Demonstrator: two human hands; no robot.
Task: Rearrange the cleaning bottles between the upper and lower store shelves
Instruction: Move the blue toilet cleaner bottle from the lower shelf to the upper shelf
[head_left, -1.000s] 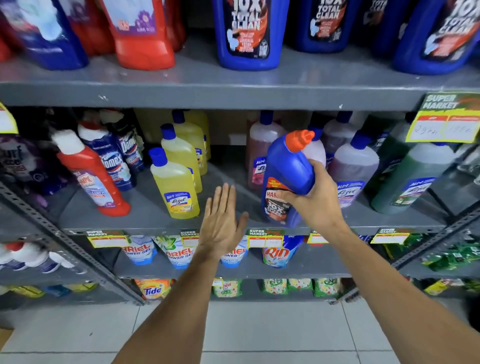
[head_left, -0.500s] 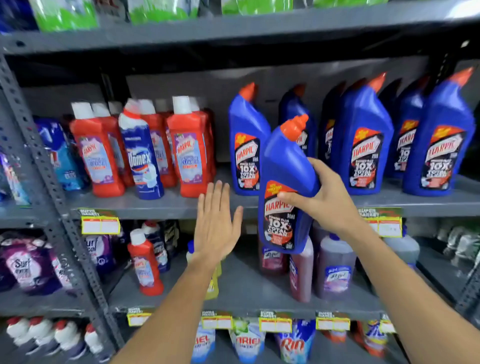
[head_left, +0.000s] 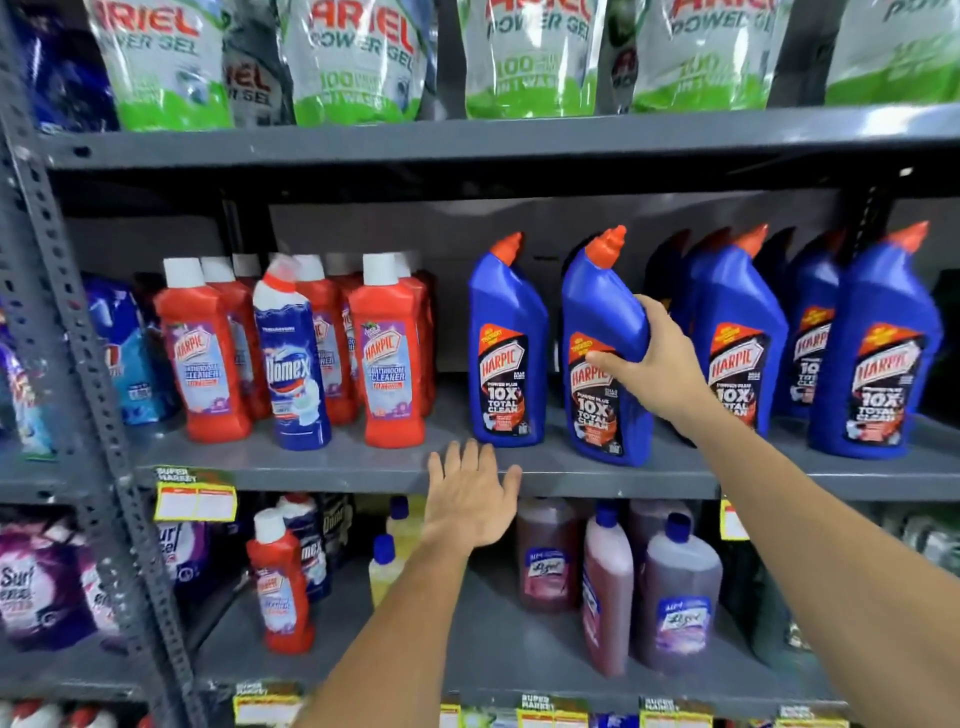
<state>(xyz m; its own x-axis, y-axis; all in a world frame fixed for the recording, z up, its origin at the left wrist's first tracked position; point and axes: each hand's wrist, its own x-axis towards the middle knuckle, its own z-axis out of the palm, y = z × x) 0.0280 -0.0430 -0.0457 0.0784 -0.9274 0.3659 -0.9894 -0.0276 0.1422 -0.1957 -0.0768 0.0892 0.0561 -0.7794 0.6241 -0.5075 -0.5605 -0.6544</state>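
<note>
My right hand (head_left: 647, 358) grips a blue Harpic bottle (head_left: 602, 332) with an orange cap. The bottle stands upright on the upper shelf (head_left: 363, 465), its base at the front edge, right beside another blue Harpic bottle (head_left: 506, 348). More blue Harpic bottles (head_left: 878, 353) line the shelf to the right. My left hand (head_left: 470, 499) is flat and open, fingers spread, at the front lip of the upper shelf. The lower shelf (head_left: 493, 654) below holds a red Harpic bottle (head_left: 283, 587), yellow bottles (head_left: 387, 566) and pink Lizol bottles (head_left: 608, 592).
Red Harpic bathroom cleaners (head_left: 387, 353) and a Domex bottle (head_left: 291, 364) fill the upper shelf's left half. Ariel pouches (head_left: 524, 57) sit on the top shelf. A perforated steel upright (head_left: 93, 395) stands at left. Yellow price tags (head_left: 195, 499) hang on the shelf edges.
My right hand has lifted the blue Harpic bottle from the lower shelf up onto the upper shelf. The view has tilted upward. My left hand stays open by the shelf edge.
</note>
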